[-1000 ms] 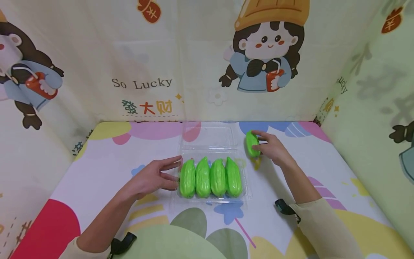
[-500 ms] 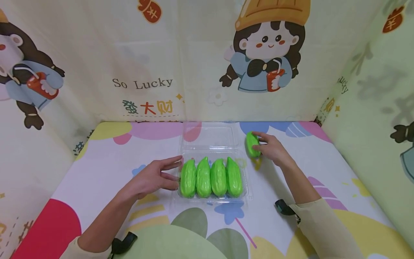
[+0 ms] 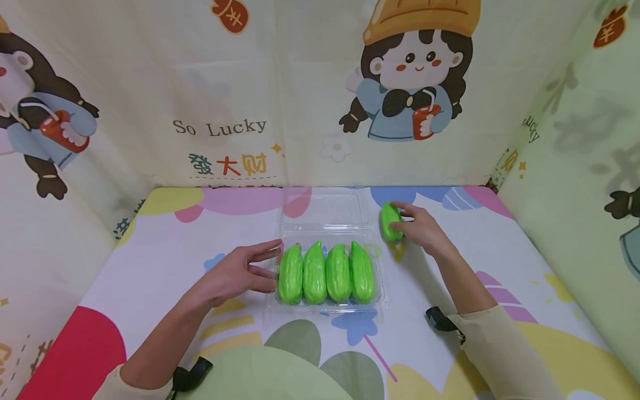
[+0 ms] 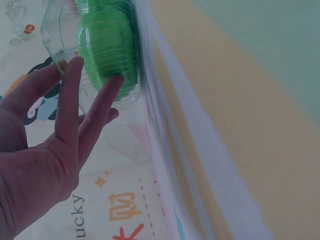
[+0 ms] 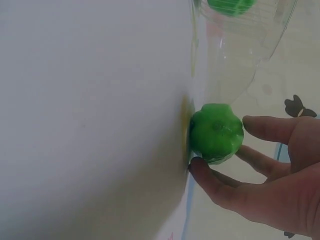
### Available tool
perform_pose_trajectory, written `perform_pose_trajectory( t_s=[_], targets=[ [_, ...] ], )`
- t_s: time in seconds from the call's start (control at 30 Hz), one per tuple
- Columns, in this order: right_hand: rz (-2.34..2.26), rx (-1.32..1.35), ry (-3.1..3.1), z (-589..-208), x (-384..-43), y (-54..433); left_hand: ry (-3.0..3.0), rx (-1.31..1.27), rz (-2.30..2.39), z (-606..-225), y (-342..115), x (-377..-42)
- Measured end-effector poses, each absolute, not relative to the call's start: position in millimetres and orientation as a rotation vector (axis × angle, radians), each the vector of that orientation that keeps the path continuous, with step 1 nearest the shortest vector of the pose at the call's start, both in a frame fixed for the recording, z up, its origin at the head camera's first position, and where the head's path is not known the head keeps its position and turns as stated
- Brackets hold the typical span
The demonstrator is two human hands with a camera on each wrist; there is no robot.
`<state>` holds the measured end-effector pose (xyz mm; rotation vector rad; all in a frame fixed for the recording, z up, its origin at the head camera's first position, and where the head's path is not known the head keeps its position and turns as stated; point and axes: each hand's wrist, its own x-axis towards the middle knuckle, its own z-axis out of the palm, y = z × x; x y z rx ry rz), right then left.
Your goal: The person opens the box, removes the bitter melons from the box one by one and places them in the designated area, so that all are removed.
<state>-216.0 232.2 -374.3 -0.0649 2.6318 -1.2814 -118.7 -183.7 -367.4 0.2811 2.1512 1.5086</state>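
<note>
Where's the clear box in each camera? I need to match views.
Head: clear box at centre, slightly below the middle.
Left wrist: upper left, at the left hand's fingers.
Right wrist: top right, above the right hand and the loose green vegetable.
Shared landmark: green vegetables inside it.

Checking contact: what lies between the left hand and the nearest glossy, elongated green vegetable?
The open box's clear, ribbed plastic side wall, seen in the left wrist view.
</note>
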Motion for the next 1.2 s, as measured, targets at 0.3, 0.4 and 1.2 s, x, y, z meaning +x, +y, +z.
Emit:
perform_pose_trajectory(
  t_s=[0.3,0.4,1.2],
  targets=[
    [-1.259,-0.033,2.658,-372.4,-215.0,232.2,2.144,0.278,1.513,-367.6,-183.1,-118.6],
    [-1.26,-0.026,2.653,-371.8,-215.3,232.5,2.143,0.273,1.512,-368.1,-182.8,-118.9],
    [-1.262,-0.02,2.641,-368.9,-212.9,234.0,2.149,0.267,1.511,-368.0,-183.2,-117.2]
  ],
)
